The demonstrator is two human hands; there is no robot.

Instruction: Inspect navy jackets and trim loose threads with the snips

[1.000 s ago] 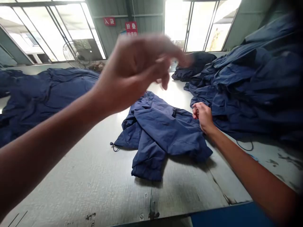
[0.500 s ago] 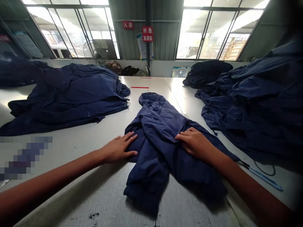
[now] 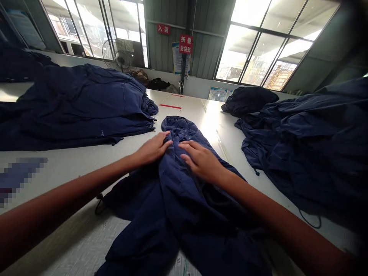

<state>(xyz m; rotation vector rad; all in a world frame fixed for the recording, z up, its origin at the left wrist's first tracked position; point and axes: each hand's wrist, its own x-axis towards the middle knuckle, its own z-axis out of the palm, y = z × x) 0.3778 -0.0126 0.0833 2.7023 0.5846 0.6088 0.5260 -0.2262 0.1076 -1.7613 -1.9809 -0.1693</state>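
A navy hooded jacket lies on the white table in front of me, its hood pointing away and its lower parts spread toward me. My left hand rests at the jacket's left edge just below the hood, fingers stretched out and thumb apart. Across from it, my right hand lies on the upper front, fingers extended and slightly bent, thumb apart. Neither hand visibly grips the cloth. A black cord with a toggle sticks out at the jacket's left side. My right forearm covers part of its right side.
Piles of navy garments lie at the left and right, with a smaller dark bundle at the back right. Red tape marks the table. A fan stands by the windows.
Both hands have moved up the jacket toward the hood. My right fingers have uncurled from the cloth. The jacket's lower parts now spread wider and nearer to me, and the view has tilted.
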